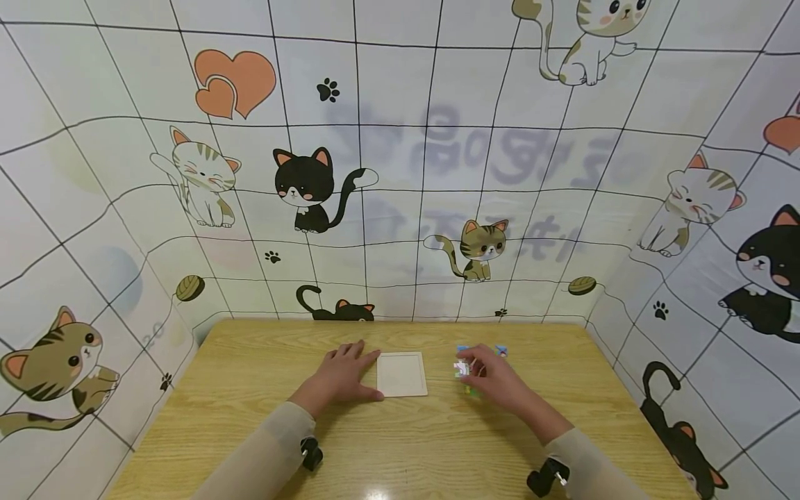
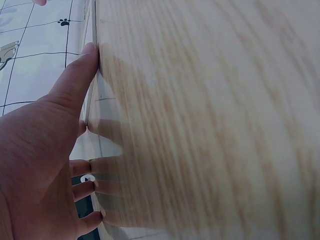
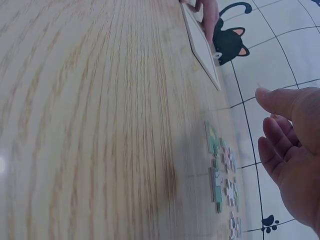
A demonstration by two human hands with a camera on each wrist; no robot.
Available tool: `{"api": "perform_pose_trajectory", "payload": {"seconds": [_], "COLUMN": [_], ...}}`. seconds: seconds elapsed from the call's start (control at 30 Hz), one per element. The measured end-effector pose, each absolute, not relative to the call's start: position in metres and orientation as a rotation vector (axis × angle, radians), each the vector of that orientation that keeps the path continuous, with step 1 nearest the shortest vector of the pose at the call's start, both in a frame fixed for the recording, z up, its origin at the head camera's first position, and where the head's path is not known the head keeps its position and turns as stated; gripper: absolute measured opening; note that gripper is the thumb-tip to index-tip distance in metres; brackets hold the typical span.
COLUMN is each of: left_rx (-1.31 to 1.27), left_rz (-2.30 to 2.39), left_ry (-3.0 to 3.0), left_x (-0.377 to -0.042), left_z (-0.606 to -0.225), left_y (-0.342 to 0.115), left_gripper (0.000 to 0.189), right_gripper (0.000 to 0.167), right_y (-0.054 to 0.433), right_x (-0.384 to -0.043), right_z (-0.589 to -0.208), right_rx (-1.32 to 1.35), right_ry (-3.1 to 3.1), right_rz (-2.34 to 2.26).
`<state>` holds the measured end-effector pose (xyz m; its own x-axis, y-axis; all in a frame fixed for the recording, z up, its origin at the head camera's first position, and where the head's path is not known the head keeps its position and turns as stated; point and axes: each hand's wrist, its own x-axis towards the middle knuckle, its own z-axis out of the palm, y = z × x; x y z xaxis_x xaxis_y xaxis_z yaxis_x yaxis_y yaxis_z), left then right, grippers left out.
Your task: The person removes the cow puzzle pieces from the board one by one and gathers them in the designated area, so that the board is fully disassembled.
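Note:
A square pale puzzle tray (image 1: 401, 376) with a raised rim lies flat on the table. My left hand (image 1: 345, 375) rests at its left side, fingers spread, thumb and index fingertip right at the edge. In the left wrist view the left thumb (image 2: 75, 75) stretches along the tray's side and the other fingertips touch the tabletop. To the right of the tray, my right hand (image 1: 496, 380) pinches a whitish jigsaw piece (image 1: 461, 369) between thumb and fingers. The right wrist view has that hand (image 3: 295, 145) raised over the table, its piece mostly hidden.
Several loose jigsaw pieces (image 3: 216, 187) lie under and beyond the right hand, among them a blue-and-red one (image 1: 502, 351). The wooden table (image 1: 400, 444) meets a cloth wall (image 1: 400, 208) printed with cats at its back edge, with more cloth at both sides.

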<state>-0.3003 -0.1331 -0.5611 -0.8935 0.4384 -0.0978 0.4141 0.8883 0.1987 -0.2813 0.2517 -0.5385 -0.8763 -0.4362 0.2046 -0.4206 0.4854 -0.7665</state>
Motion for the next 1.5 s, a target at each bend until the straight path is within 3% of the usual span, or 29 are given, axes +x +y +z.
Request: {"api": "perform_pose_trajectory", "payload": {"seconds": [1.5], "left_rx": [0.666], "left_rz": [0.262], "left_ry": [2.918], "left_x": [-0.299], "left_z": [-0.561], "left_y": [-0.134], "left_gripper": [0.104], "right_gripper": [0.038], "right_y": [0.322], "right_x": [-0.276], "right_z": [-0.539], "right_rx": [-0.599], "right_ry": [2.81], "right_rz": [-1.148]}}
